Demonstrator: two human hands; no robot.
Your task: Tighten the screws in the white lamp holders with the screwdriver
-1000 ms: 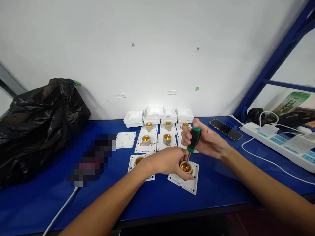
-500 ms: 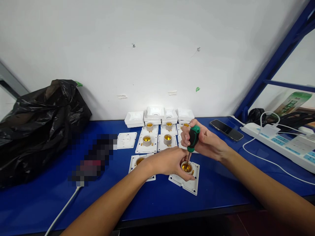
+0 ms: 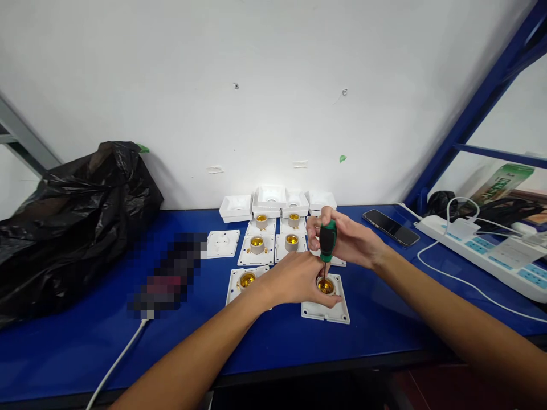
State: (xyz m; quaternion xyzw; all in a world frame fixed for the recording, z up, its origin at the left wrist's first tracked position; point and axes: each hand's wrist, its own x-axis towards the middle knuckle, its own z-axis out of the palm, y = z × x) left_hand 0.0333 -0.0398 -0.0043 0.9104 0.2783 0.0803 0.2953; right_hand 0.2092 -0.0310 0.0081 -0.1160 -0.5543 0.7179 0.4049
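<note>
My left hand (image 3: pixel 297 279) grips a white square lamp socket (image 3: pixel 327 304) with a brass centre, flat on the blue table (image 3: pixel 277 341). A green-and-black screwdriver (image 3: pixel 327 241) stands nearly upright in my right hand (image 3: pixel 348 239), its tip down inside the brass socket. Several more white sockets with brass centres (image 3: pixel 257 246) lie in rows just behind, and one (image 3: pixel 243 280) lies beside my left wrist.
White square covers (image 3: pixel 235 207) are stacked at the wall. A plain white plate (image 3: pixel 222 244) lies left of the rows. A black plastic bag (image 3: pixel 72 222) fills the left. A phone (image 3: pixel 387 226), a power strip (image 3: pixel 487 253) and white cables (image 3: pixel 465 282) lie right.
The held socket has turned square to the table edge. The screwdriver has come more upright and both hands shifted slightly left.
</note>
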